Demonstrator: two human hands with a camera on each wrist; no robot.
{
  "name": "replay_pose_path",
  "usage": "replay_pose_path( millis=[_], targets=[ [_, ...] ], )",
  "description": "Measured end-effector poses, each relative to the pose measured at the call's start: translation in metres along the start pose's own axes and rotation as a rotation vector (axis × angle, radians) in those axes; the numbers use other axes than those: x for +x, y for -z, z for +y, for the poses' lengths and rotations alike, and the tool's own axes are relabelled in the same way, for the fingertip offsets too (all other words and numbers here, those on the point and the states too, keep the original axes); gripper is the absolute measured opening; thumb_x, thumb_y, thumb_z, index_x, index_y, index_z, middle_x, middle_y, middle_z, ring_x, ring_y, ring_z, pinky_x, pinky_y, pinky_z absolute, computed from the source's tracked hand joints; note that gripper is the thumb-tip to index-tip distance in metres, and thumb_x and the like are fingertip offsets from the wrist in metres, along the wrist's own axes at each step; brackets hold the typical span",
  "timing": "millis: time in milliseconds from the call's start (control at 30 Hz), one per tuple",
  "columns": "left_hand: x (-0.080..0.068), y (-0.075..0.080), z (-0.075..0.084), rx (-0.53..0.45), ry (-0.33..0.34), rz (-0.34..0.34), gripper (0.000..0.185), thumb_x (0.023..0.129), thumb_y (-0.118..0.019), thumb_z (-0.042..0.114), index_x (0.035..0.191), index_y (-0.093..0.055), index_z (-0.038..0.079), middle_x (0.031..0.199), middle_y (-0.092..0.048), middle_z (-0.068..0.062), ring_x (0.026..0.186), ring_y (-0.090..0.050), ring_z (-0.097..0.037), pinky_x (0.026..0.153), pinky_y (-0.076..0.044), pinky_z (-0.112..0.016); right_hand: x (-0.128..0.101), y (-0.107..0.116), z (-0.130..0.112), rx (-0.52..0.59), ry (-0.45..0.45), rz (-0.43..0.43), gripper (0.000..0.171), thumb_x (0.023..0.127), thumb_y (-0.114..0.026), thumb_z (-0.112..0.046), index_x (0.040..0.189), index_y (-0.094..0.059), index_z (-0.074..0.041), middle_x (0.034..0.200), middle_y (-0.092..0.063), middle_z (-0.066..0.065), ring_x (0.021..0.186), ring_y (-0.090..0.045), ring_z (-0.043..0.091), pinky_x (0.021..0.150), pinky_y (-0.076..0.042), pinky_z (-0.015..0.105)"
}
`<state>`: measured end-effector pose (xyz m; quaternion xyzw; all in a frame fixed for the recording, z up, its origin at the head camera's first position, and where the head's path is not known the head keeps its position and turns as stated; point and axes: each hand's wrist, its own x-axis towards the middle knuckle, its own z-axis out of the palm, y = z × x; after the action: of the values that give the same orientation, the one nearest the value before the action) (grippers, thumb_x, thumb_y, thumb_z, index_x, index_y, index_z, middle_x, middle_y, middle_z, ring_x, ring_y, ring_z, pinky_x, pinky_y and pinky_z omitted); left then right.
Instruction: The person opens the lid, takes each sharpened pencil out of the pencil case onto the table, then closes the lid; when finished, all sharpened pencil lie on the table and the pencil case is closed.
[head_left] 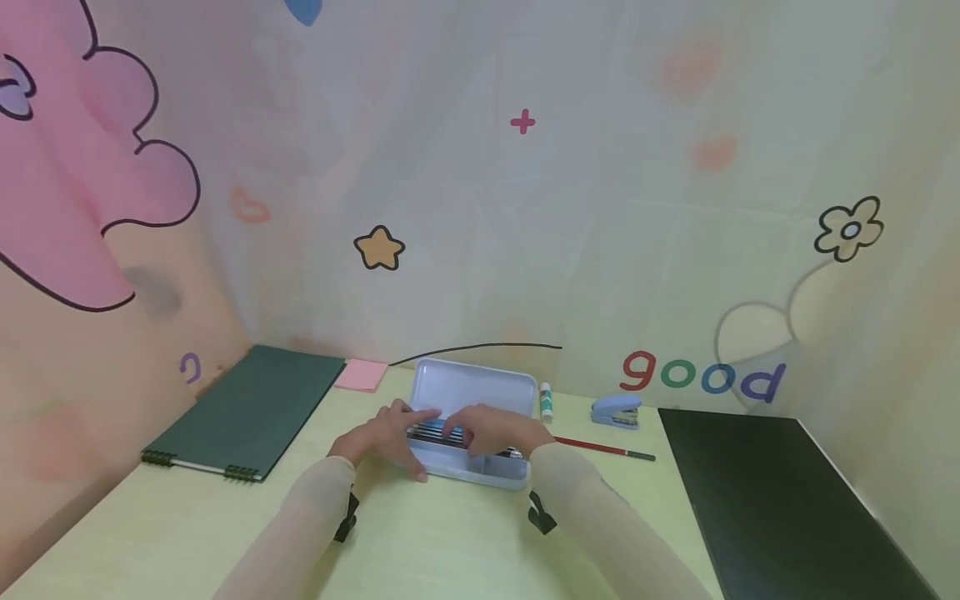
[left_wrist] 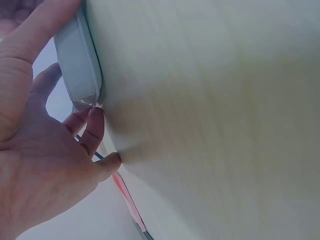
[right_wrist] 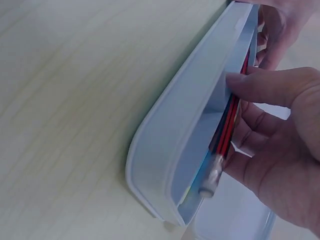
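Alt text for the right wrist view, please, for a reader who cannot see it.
The right hand grips a bundle of red pencils lying inside an open pale blue pencil case on a light wooden table. The left hand touches the case's far end.

Pale blue pencil case (head_left: 480,417) – lid open, on desk – pencils (right_wrist: 227,127) inside
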<state>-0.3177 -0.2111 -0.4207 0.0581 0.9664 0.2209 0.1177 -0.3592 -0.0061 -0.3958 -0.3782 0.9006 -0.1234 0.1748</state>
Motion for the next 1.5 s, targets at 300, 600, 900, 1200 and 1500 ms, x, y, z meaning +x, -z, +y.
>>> replay_pose_path(
  millis=[300, 600, 900, 1200, 1500],
  targets=[
    [0.0, 0.0, 0.001, 0.001, 0.003, 0.004, 0.1, 0.066, -0.093, 0.035, 0.151, -0.042, 0.035, 0.133, -0.041, -0.011, 0.121, -0.04, -0.031, 0.103, -0.043, -0.059, 0.003, 0.005, -0.004, 0.0, 0.034, -0.008, 0.047, 0.086, -0.067, 0.006, 0.124, -0.068, -0.021, 0.093, -0.067, -0.006, 0.083, -0.059, 0.011, 0.075, -0.051, 0.022],
    [0.002, 0.0, 0.004, 0.013, 0.023, -0.008, 0.099, 0.067, -0.093, 0.035, 0.151, -0.042, 0.035, 0.135, -0.04, -0.011, 0.121, -0.039, -0.03, 0.103, -0.043, -0.059, -0.013, 0.013, 0.001, -0.035, 0.082, 0.022, 0.047, 0.086, -0.065, 0.009, 0.124, -0.07, -0.018, 0.105, -0.071, -0.002, 0.089, -0.059, 0.013, 0.088, -0.053, 0.029],
    [0.001, 0.0, 0.006, 0.025, 0.014, -0.009, 0.098, 0.066, -0.093, 0.035, 0.151, -0.043, 0.035, 0.139, -0.04, -0.013, 0.125, -0.039, -0.033, 0.104, -0.042, -0.063, -0.057, 0.028, 0.029, 0.005, 0.057, 0.075, 0.04, 0.088, -0.061, 0.009, 0.119, -0.072, -0.014, 0.096, -0.07, 0.001, 0.086, -0.06, 0.015, 0.082, -0.054, 0.032],
    [0.0, 0.0, 0.004, 0.007, 0.01, -0.014, 0.098, 0.067, -0.093, 0.036, 0.151, -0.043, 0.035, 0.14, -0.039, -0.014, 0.126, -0.038, -0.034, 0.104, -0.042, -0.063, -0.11, 0.037, 0.08, 0.043, -0.057, 0.141, 0.031, 0.087, -0.068, 0.004, 0.114, -0.074, -0.01, 0.086, -0.068, 0.003, 0.08, -0.055, 0.016, 0.071, -0.049, 0.027],
    [0.003, -0.002, 0.001, 0.014, -0.006, -0.018, 0.099, 0.067, -0.092, 0.037, 0.152, -0.042, 0.035, 0.142, -0.038, -0.015, 0.128, -0.038, -0.035, 0.105, -0.041, -0.063, -0.141, 0.018, 0.127, -0.057, 0.016, 0.237, 0.02, 0.086, -0.07, 0.004, 0.1, -0.076, -0.008, 0.08, -0.064, -0.003, 0.075, -0.051, 0.01, 0.07, -0.048, 0.021]
  ],
)
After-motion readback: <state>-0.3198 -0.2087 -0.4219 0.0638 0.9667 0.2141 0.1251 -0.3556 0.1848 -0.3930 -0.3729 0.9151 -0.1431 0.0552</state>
